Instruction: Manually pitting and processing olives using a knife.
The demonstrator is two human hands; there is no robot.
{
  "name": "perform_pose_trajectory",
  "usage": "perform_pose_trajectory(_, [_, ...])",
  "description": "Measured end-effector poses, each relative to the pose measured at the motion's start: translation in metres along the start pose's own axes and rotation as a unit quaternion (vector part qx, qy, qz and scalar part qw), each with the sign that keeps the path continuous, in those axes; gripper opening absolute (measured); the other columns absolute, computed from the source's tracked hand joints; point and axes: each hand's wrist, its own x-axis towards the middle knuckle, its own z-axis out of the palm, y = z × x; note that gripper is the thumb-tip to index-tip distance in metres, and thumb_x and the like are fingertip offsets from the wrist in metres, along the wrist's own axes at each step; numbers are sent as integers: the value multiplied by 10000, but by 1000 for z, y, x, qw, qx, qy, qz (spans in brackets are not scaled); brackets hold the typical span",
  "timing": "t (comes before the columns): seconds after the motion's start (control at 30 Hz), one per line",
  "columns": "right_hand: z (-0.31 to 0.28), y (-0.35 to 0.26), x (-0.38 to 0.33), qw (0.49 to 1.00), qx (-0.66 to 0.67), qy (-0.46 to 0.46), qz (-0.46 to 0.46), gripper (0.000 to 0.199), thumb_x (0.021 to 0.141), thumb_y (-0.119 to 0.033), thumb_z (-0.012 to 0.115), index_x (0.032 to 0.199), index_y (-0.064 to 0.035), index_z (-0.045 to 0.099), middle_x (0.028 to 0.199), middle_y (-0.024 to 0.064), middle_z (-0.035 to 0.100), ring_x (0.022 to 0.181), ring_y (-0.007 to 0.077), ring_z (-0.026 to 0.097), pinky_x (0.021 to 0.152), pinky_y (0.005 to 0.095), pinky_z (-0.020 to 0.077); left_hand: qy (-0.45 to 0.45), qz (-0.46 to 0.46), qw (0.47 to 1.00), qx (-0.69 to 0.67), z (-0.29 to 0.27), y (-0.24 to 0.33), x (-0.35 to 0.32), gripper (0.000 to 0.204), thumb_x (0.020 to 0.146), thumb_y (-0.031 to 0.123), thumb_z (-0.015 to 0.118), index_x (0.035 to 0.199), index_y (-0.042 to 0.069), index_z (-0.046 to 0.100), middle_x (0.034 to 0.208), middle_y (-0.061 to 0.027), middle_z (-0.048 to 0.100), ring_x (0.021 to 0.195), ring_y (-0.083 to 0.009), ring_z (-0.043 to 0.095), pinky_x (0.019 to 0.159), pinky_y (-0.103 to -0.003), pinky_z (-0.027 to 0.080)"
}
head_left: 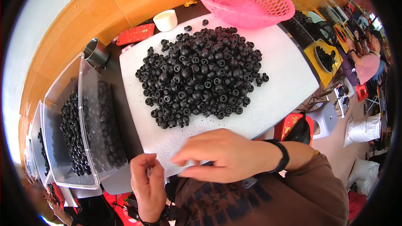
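A large heap of small black round plastic pieces with holes (201, 73), looking like cord stoppers, lies on a white foam sheet (289, 79). In front of the heap, by the sheet's near edge, my left hand (148, 186) is raised with its fingers curled and thumb against them. Whatever it pinches, if anything, is hidden. My right hand (222, 155) reaches across from the right, a little above the sheet. Its thumb and fingers are apart, with the fingertips slightly blurred near the left hand, and I see nothing held between them.
A clear plastic bin (93, 159) of black pieces stands at left, another beside it. Behind the sheet are a pink basket (251, 14), white cup-like container (166, 20), red packet (136, 34) and metal cup (96, 53). Another person (366, 67) works at far right; someone's hands (56, 209) show lower left.
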Motion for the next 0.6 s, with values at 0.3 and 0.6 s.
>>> perform_pose_trajectory(0.3, [-27,30,-77,984,120,20,132,148,829,-102,603,947,-13,592,790,54,590,640,115,557,566,239,445,-111,232,900,352,32,13,37,268,695,14,623,955,1,560,838,-123,553,777,-287,530,660,-382,423])
perform_pose_trajectory(0.6, [-32,42,-77,984,139,-7,109,148,823,-101,608,942,-15,595,772,58,582,630,115,550,553,238,437,-34,316,913,254,-8,-23,-23,136,710,-1,567,842,14,542,731,-116,558,613,-257,538,551,-345,432])
